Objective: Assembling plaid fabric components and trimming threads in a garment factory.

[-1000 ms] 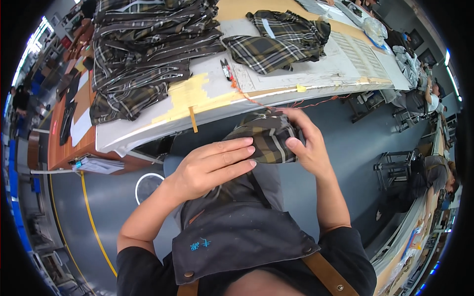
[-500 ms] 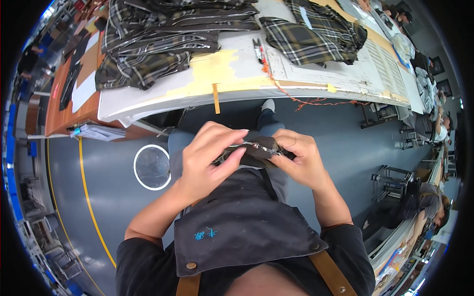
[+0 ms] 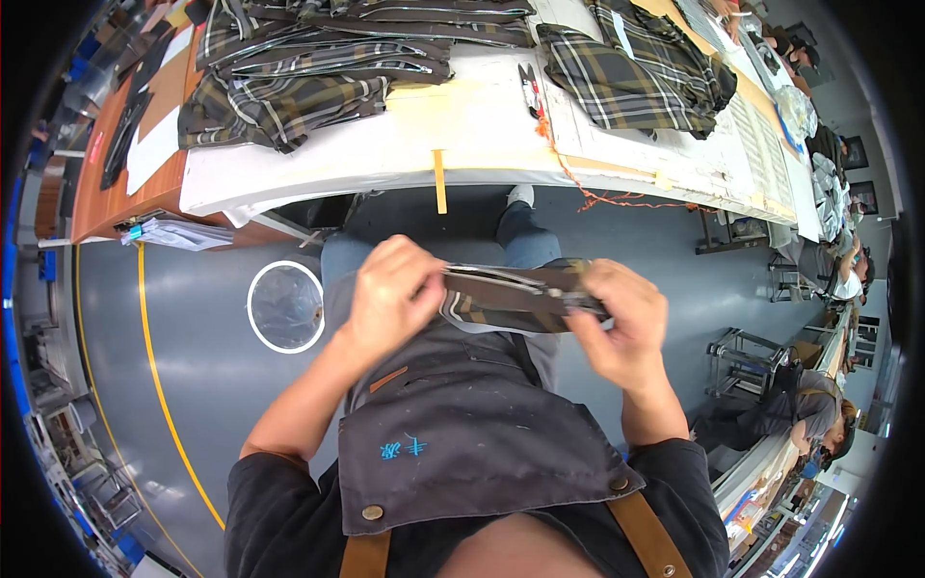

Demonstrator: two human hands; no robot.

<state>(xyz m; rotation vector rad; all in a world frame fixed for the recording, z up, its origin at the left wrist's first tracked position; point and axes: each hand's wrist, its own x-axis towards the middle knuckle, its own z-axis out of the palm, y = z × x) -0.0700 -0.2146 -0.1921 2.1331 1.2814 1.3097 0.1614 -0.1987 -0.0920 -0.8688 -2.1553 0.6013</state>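
Note:
A dark brown and plaid fabric piece with a zipper (image 3: 511, 294) is stretched between my two hands above my apron. My left hand (image 3: 393, 291) pinches its left end, fingers closed at the zipper's end. At the other end my right hand (image 3: 621, 318) grips the fabric, slightly blurred, thumb below and fingers above. A pale zipper line runs along the top edge; plaid shows underneath. What sits under the right fingers is partly hidden.
On the white worktable (image 3: 491, 106) lie stacked plaid pieces (image 3: 289, 101) and another plaid piece (image 3: 626, 87). Red-handled snips (image 3: 530, 91) with an orange cord lie between. A white-rimmed bin (image 3: 286, 306) stands on the floor, left. Coworkers (image 3: 819, 414) sit at right.
My hands have moved apart, and the fabric piece now stretches out between them, where before it was bunched up. The zipper line shows longer.

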